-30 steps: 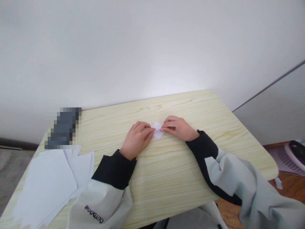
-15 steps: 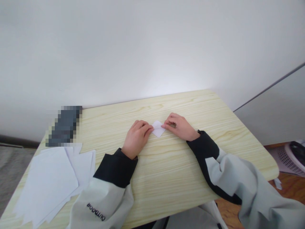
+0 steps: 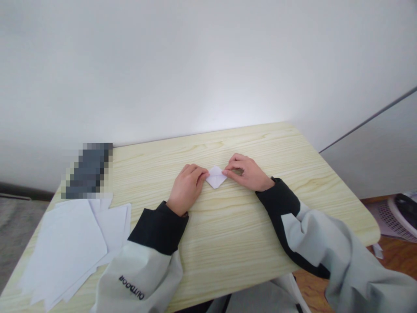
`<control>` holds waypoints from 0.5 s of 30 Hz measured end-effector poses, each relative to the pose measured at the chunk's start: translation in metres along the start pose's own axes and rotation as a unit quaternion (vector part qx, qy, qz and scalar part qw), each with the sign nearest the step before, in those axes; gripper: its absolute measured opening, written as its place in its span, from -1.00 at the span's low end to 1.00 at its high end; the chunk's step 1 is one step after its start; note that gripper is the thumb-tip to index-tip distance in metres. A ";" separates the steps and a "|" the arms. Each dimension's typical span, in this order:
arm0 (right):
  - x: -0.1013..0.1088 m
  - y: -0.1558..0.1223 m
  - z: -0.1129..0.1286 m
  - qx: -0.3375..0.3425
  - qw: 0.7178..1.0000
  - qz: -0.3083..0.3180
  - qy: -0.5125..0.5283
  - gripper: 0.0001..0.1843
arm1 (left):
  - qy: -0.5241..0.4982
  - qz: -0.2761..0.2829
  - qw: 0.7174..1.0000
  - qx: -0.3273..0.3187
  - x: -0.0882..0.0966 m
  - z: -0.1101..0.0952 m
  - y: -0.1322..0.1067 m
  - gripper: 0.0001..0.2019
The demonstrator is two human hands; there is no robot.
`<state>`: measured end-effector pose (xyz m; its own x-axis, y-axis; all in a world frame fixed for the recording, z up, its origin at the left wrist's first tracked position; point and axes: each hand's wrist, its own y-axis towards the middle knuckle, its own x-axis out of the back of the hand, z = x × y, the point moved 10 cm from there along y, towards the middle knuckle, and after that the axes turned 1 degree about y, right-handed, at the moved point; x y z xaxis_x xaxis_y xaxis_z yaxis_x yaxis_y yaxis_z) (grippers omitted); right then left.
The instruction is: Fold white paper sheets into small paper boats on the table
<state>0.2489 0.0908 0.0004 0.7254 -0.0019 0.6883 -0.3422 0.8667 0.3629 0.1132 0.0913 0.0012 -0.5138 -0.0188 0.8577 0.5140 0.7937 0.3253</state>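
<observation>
Folded white paper (image 3: 216,179): one, between two hands
Left hand (image 3: 186,189): pinched on left corner
Right hand (image 3: 248,174): pinched on right corner
White sheets (image 3: 70,243): several, overlapping

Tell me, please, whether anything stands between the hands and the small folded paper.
Nothing visible does: the left hand and right hand pinch opposite corners of the folded paper. The white sheets and blurred dark object lie well off to the left.

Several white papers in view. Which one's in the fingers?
The small folded paper, diamond-shaped, with the left hand and right hand at opposite side corners. The larger sheets lie piled off left, neither hand on them.
</observation>
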 end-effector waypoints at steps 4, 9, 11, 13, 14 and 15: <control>0.002 0.001 -0.010 -0.042 0.999 -0.013 -0.006 -0.81 | 0.021 0.006 1.000 -0.002 -0.002 -0.002 -0.001 -0.76; -0.002 0.002 -0.018 -0.083 0.996 0.004 -0.020 -0.80 | 0.035 0.002 0.999 0.000 -0.001 -0.002 0.000 -0.77; -0.004 0.002 -0.018 -0.087 0.995 0.011 -0.042 -0.77 | 0.034 0.004 0.999 0.001 -0.002 -0.002 0.000 -0.76; -0.006 0.002 -0.017 -0.089 0.993 0.018 -0.072 -0.74 | 0.035 0.005 0.999 0.008 -0.002 -0.001 0.000 -0.77; -0.007 0.003 -0.017 -0.091 0.992 0.019 -0.088 -0.74 | 0.035 0.006 0.999 0.014 -0.002 -0.001 0.001 -0.78; -0.008 0.003 -0.016 -0.094 0.990 0.019 -0.102 -0.74 | 0.035 0.009 0.999 0.021 -0.002 0.000 0.001 -0.79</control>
<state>0.2520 0.1013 -0.0142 0.5719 -0.0523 0.8187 -0.2356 0.9454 0.2250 0.1147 0.0923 -0.0006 -0.4551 -0.0464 0.8892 0.4923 0.8190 0.2947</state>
